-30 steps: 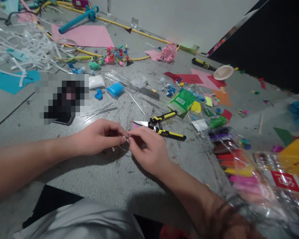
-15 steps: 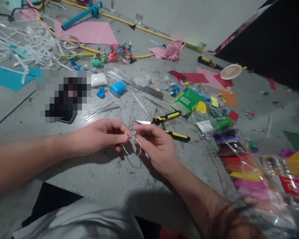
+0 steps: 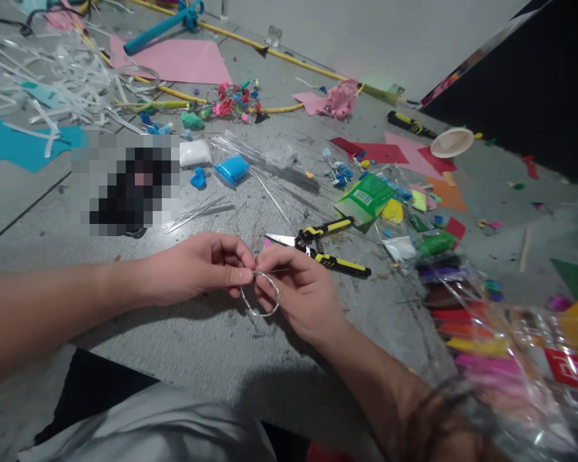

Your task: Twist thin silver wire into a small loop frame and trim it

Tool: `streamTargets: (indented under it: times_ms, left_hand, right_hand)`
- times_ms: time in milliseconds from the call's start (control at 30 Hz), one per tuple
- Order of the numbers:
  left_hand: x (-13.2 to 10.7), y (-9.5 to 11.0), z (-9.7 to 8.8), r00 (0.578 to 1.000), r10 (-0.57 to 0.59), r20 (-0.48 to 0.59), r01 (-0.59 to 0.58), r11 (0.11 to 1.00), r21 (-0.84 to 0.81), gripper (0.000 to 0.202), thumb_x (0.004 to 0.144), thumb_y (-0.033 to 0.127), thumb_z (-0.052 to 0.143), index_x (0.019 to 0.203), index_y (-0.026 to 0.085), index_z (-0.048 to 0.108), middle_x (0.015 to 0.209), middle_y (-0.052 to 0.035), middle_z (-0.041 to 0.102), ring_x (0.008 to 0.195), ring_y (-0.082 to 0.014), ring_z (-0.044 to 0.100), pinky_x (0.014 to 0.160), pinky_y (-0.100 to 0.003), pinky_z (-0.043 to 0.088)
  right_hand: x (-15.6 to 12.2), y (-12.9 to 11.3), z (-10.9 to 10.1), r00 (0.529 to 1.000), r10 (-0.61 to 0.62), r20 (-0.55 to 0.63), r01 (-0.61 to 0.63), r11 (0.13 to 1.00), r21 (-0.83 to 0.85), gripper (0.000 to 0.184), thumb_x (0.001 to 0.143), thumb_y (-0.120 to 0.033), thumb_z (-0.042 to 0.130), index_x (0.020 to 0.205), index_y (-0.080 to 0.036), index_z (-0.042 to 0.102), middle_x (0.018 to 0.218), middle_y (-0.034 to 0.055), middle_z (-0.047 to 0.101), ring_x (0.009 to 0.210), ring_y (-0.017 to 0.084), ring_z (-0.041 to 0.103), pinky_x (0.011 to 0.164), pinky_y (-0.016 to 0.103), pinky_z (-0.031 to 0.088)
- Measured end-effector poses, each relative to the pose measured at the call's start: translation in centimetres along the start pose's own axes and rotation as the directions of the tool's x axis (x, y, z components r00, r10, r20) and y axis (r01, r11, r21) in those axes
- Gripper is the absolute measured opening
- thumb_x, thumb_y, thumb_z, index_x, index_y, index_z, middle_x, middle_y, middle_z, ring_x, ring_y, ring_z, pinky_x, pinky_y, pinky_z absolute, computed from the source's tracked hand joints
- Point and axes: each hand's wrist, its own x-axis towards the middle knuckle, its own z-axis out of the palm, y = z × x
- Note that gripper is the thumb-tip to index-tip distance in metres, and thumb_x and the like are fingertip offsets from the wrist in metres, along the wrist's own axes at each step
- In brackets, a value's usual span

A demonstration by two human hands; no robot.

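Observation:
Between my two hands hangs a ring of twisted silvery wire [image 3: 261,314], its loop below my fingertips. My left hand [image 3: 207,266] pinches the top of the ring between thumb and forefinger. Touching it from the other side, my right hand [image 3: 298,282] is closed with its fingers at the wire's end; a thin wire tail sticks out by its fingers. Just beyond my right hand lie wire cutters [image 3: 334,226] with black and yellow handles, jaws pointing left. Loose straight wires [image 3: 200,213] are spread on the floor past my left hand.
A blue clay pack [image 3: 232,169], a white pack [image 3: 195,153] and a green packet [image 3: 365,199] lie ahead. Bags of coloured clay [image 3: 481,343] are at the right. White paper strips [image 3: 72,83] heap at the far left. A pixelated dark object [image 3: 132,189] sits left.
My right fingers have closed in nearer to my left fingertips. The wire ring has turned to show its loop rounder, and the view has shifted slightly.

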Motion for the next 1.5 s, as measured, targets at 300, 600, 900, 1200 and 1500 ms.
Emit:
streamTargets:
  times_ms: [300,600,900,1200,1500]
  left_hand:
    - [-0.3,0.5,0.1,0.999,-0.010,0.034,0.008,0.997,0.073,0.019,0.082,0.023,0.088,0.082,0.013,0.071,0.074,-0.0006,0.071,0.067,-0.0097,0.063,0.070,-0.023,0.052]
    - [-0.1,-0.1,-0.1,0.998,0.003,0.067,-0.005,0.999,0.035,0.024,0.082,0.028,0.089,0.084,0.013,0.070,0.074,-0.0007,0.071,0.068,-0.0100,0.065,0.069,-0.022,0.053]
    - [-0.4,-0.3,0.1,0.995,-0.052,0.083,0.057,0.997,-0.060,0.024,0.078,0.025,0.092,0.080,0.012,0.072,0.073,-0.0024,0.073,0.067,-0.0103,0.068,0.069,-0.021,0.055]
    - [-0.6,-0.5,0.2,0.992,-0.083,0.092,0.094,0.989,-0.118,0.017,0.080,0.020,0.090,0.080,0.013,0.075,0.072,-0.0011,0.073,0.066,-0.0084,0.068,0.067,-0.017,0.055]
    - [-0.6,-0.4,0.5,0.990,-0.091,0.103,0.111,0.972,-0.205,0.021,0.077,0.021,0.093,0.079,0.013,0.074,0.073,-0.0013,0.073,0.066,-0.0089,0.068,0.067,-0.018,0.057]
  right_hand:
    - [0.0,-0.3,-0.7,0.940,-0.307,0.147,0.335,0.912,-0.236,0.012,0.091,-0.016,0.074,0.096,-0.027,0.073,0.093,-0.0006,0.069,0.086,0.015,0.068,0.077,0.030,0.057]
    - [-0.3,-0.5,-0.3,0.959,-0.265,0.100,0.283,0.924,-0.259,0.012,0.091,-0.018,0.073,0.094,-0.030,0.073,0.089,-0.0007,0.070,0.083,0.016,0.068,0.077,0.032,0.059]
    - [-0.5,-0.7,0.5,0.979,-0.189,0.080,0.199,0.967,-0.161,0.016,0.086,-0.014,0.076,0.087,-0.030,0.074,0.085,-0.0019,0.067,0.074,0.013,0.067,0.067,0.026,0.060]
    - [-0.6,-0.4,0.8,0.998,-0.063,0.001,0.063,0.992,-0.114,0.010,0.085,-0.027,0.081,0.081,-0.030,0.072,0.081,-0.0007,0.068,0.066,0.016,0.066,0.058,0.030,0.061]
    - [-0.3,-0.7,0.9,0.990,-0.133,0.043,0.136,0.987,-0.090,0.013,0.085,-0.019,0.080,0.084,-0.029,0.072,0.080,-0.0026,0.067,0.068,0.012,0.065,0.061,0.024,0.058]
